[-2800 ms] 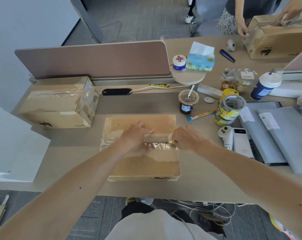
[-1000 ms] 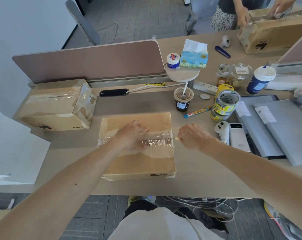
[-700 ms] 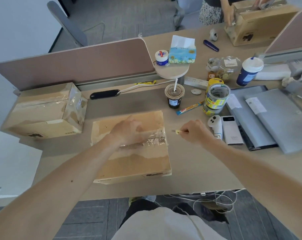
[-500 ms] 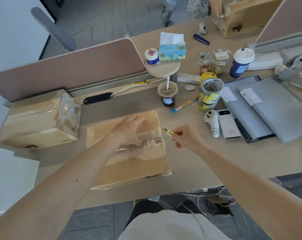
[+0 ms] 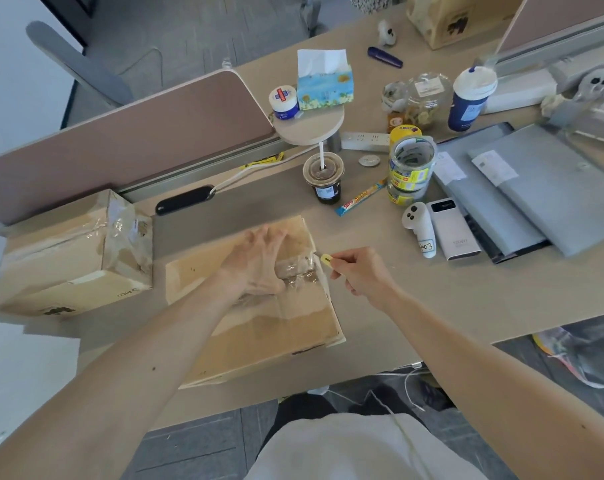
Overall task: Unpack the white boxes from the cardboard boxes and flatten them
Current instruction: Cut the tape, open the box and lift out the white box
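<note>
Flat cardboard box (image 5: 259,327) at front edge of bench (image 5: 432,299), tape (image 5: 297,271) across top. Left hand (image 5: 259,261) flat on tape, fingers straight, pressing down. Right hand (image 5: 359,271) pinches small yellow cutter (image 5: 325,259) at box's right edge. Best: shallow blade, cut away from left fingers, spare white boxes inside, which are hidden. Blade tip too small to make out. Second cardboard box (image 5: 68,258), taped, at left edge.

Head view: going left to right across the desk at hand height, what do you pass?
Taped cardboard box, left hand, yellow cutter, right hand, white controller, power bank, grey flat packages.
</note>
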